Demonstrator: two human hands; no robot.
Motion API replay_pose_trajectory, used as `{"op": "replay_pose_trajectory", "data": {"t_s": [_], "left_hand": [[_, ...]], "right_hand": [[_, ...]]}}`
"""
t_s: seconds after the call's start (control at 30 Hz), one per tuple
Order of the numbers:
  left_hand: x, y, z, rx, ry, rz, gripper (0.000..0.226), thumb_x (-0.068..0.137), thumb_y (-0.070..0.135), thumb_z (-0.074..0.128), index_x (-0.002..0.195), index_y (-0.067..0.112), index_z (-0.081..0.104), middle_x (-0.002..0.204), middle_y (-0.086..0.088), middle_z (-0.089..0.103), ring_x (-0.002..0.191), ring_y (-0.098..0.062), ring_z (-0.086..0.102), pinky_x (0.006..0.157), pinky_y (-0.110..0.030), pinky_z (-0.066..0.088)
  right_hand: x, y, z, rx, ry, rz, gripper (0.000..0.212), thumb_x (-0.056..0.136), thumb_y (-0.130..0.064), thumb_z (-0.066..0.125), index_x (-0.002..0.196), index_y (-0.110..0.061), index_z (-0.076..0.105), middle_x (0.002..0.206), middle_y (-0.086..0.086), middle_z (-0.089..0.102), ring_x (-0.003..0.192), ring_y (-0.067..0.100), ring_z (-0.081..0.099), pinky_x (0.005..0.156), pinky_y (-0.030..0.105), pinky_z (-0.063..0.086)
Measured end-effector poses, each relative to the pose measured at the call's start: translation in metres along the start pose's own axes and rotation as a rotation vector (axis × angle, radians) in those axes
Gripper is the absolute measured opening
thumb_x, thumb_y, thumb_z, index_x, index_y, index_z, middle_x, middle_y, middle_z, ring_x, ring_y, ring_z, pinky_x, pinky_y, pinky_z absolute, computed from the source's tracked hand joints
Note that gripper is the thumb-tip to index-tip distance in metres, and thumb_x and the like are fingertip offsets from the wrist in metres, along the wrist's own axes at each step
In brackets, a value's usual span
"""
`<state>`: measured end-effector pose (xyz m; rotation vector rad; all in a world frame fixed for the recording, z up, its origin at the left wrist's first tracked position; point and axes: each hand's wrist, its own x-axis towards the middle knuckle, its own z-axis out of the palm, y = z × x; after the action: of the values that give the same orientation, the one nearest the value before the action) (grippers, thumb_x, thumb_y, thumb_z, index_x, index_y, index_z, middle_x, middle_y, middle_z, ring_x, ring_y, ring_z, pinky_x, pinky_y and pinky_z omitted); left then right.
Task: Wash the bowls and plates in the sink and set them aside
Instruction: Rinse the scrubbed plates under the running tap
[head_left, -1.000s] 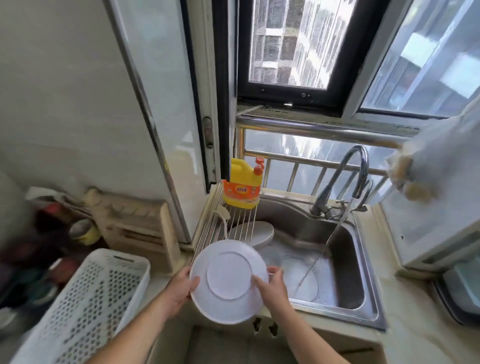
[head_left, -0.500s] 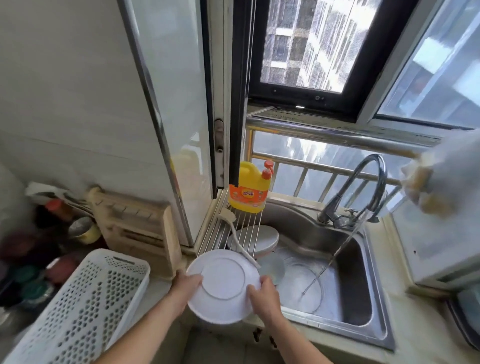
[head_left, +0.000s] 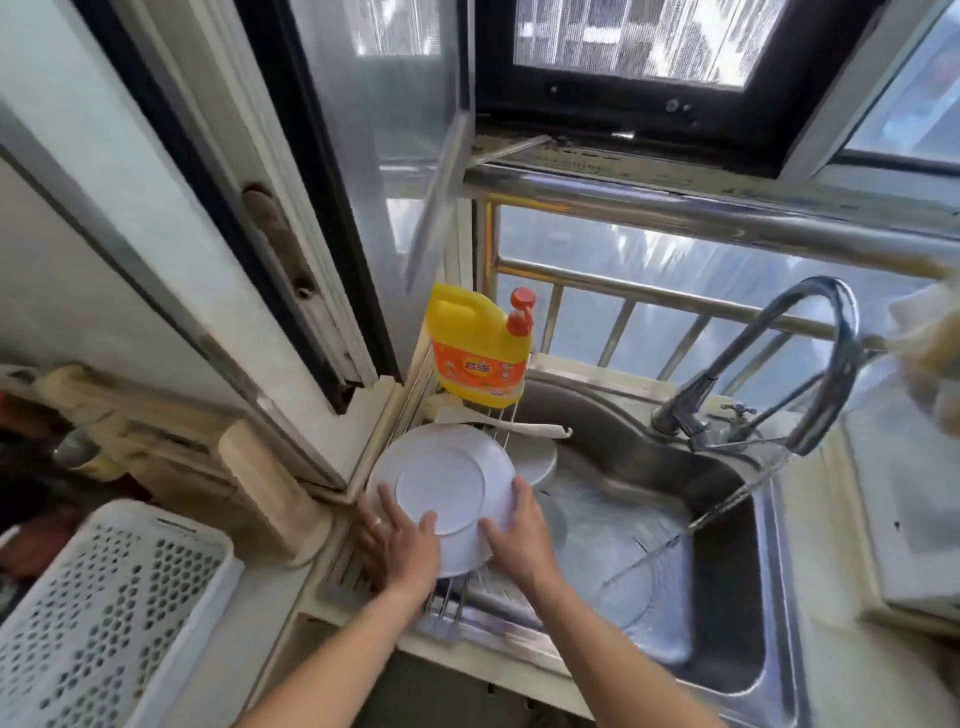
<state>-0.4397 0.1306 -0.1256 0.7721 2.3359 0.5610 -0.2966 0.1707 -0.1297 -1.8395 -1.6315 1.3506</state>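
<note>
At far left on the bench sits a white perforated basket, with a pale wooden block just beyond it against the wall. Next right, the left hand and right hand both hold a white plate, underside up, tilted over the wire rack at the sink's left edge. Left grip: fingers spread under and along the plate's lower-left rim, thumb on the base ring, a ring on one finger. Right grip: fingers curled on the lower-right rim, thumb on the base. Behind the plate, another white dish lies on the rack, partly hidden, a pale utensil lying across the rack just above it. Yellow detergent bottle with orange pump stands upright at the rack's back corner. Further right, a steel sink holds a clear plate lying flat in the basin; edges blurred. Curved faucet at the back runs a thin stream of water down onto that clear plate. White appliance at far right, blurred.
</note>
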Motion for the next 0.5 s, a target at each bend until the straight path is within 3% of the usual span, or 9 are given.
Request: {"op": "replay_pose_trajectory", "data": {"t_s": [0.13, 0.2, 0.27, 0.37, 0.43, 0.5], "left_hand": [[-0.008, 0.034, 0.013, 0.009, 0.169, -0.050, 0.062, 0.092, 0.014, 0.056, 0.147, 0.016, 0.027, 0.161, -0.012, 0.006, 0.146, -0.039, 0.011, 0.118, -0.057, 0.018], [-0.010, 0.046, 0.022, 0.062, 0.258, 0.081, 0.060, 0.080, 0.003, 0.060, 0.136, 0.010, 0.040, 0.150, -0.020, 0.024, 0.136, -0.043, 0.027, 0.109, -0.058, 0.030], [-0.013, 0.053, 0.033, 0.186, 0.318, 0.367, 0.054, 0.071, 0.001, 0.063, 0.123, 0.006, 0.052, 0.135, -0.021, 0.041, 0.120, -0.043, 0.042, 0.096, -0.055, 0.040], [-0.025, 0.067, 0.061, 0.310, 0.117, 0.772, 0.035, 0.069, -0.002, 0.059, 0.100, 0.014, 0.056, 0.106, -0.007, 0.054, 0.097, -0.030, 0.052, 0.082, -0.039, 0.046], [-0.033, 0.076, 0.087, 0.275, -0.133, 0.798, 0.027, 0.078, -0.001, 0.052, 0.095, 0.020, 0.055, 0.099, 0.000, 0.057, 0.094, -0.026, 0.057, 0.078, -0.032, 0.045], [-0.036, 0.080, 0.115, 0.319, -0.280, 0.726, 0.033, 0.084, 0.004, 0.048, 0.111, 0.020, 0.059, 0.114, -0.001, 0.060, 0.109, -0.025, 0.059, 0.091, -0.032, 0.046]], "right_hand": [[0.004, 0.008, -0.016, 0.096, -0.061, 0.011, 0.061, 0.093, -0.027, 0.063, 0.148, -0.030, 0.038, 0.135, -0.008, 0.054, 0.114, 0.015, 0.059, 0.094, 0.031, 0.049], [0.004, 0.013, -0.024, 0.153, -0.061, 0.027, 0.046, 0.097, -0.028, 0.058, 0.141, -0.030, 0.046, 0.128, -0.008, 0.059, 0.099, 0.004, 0.062, 0.082, 0.022, 0.047], [0.007, 0.028, -0.033, 0.164, -0.048, 0.070, 0.032, 0.100, -0.028, 0.056, 0.131, -0.025, 0.055, 0.123, -0.004, 0.062, 0.095, 0.005, 0.063, 0.086, 0.027, 0.050], [0.015, 0.067, -0.052, 0.104, -0.093, 0.177, 0.013, 0.096, -0.027, 0.053, 0.101, -0.029, 0.065, 0.103, -0.003, 0.071, 0.089, 0.016, 0.070, 0.088, 0.041, 0.056], [0.022, 0.098, -0.066, 0.055, -0.101, 0.239, 0.017, 0.090, -0.024, 0.051, 0.087, -0.030, 0.067, 0.093, -0.002, 0.074, 0.084, 0.019, 0.073, 0.086, 0.040, 0.057], [0.027, 0.127, -0.081, 0.083, -0.059, 0.328, 0.021, 0.088, -0.018, 0.049, 0.081, -0.026, 0.067, 0.082, 0.001, 0.075, 0.076, 0.019, 0.074, 0.082, 0.041, 0.059]]}}
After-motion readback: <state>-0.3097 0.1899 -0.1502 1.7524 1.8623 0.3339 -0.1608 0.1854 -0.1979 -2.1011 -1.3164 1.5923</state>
